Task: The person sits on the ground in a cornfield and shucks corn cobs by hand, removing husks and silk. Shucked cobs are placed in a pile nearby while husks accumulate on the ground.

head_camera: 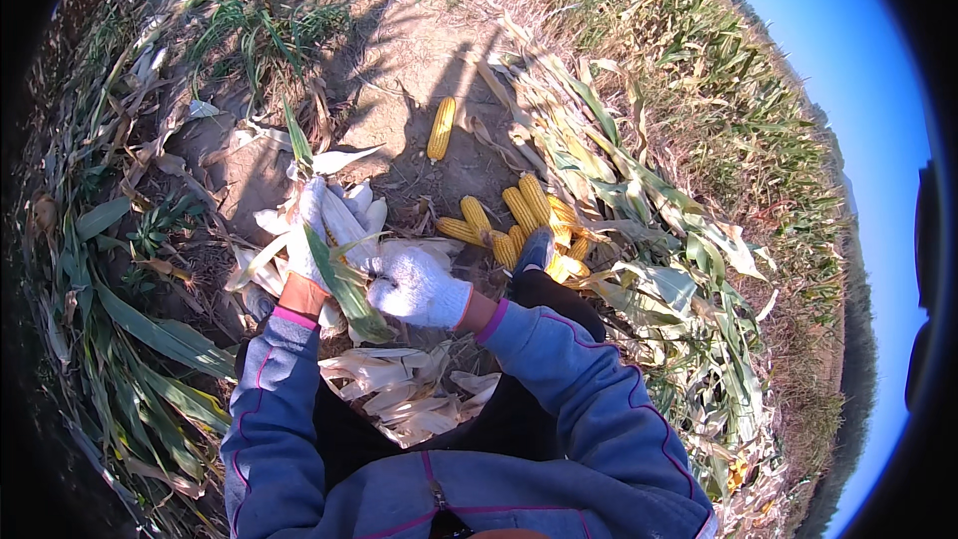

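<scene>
My left hand, in a white knit glove, is at the left of the view, closed around the husk of an ear of corn. My right hand, gloved alike, grips the lower end of that pale husked ear. A green leaf hangs between my wrists. Pale husks lie between my legs. Beyond my right hand, bare yellow corn cobs are piled around my shoe. One yellow cob lies apart on the soil.
Cut corn stalks with dry leaves lie along the right. Green and dry leaves cover the ground at the left. A tuft of grass grows at the upper left. Bare soil lies ahead, and standing plants line the upper right.
</scene>
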Motion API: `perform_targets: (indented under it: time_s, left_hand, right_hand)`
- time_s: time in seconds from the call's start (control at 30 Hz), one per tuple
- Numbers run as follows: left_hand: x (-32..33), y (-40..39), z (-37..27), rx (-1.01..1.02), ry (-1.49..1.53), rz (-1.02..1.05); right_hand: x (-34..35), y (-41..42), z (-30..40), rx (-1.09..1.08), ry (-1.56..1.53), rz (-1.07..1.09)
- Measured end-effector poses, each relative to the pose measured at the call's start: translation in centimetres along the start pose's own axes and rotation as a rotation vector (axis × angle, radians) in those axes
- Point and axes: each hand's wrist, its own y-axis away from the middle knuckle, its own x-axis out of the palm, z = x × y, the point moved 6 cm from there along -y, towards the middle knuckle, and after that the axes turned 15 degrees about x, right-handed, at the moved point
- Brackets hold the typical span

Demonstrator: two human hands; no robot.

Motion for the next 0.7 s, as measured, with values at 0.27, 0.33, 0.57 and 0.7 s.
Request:
perform_targets:
  time_s: [0.27, 0.33, 0.57, 0.7]
  left_hand:
    - [-2.3, -1.9, -3.2, 0.023, 0.139, -0.046]
    - [-2.8, -2.3, -3.8, 0.090, 0.071, -0.047]
    - [-0.1, -1.3, -3.8, 0.229, -0.301, 0.012]
    - [-2.8, -3.2, -3.0, 0.336, -0.368, 0.031]
  right_hand:
    - [2.6, 4.6, 4.2, -0.124, 0.193, 0.374]
    - [3.7, 5.1, 3.3, -0.107, 0.343, 0.426]
    - [2.3, 3.2, -0.7, 0.148, 0.533, 0.576]
    - [-1.9, 0.6, -2.5, 0.036, -0.418, -0.024]
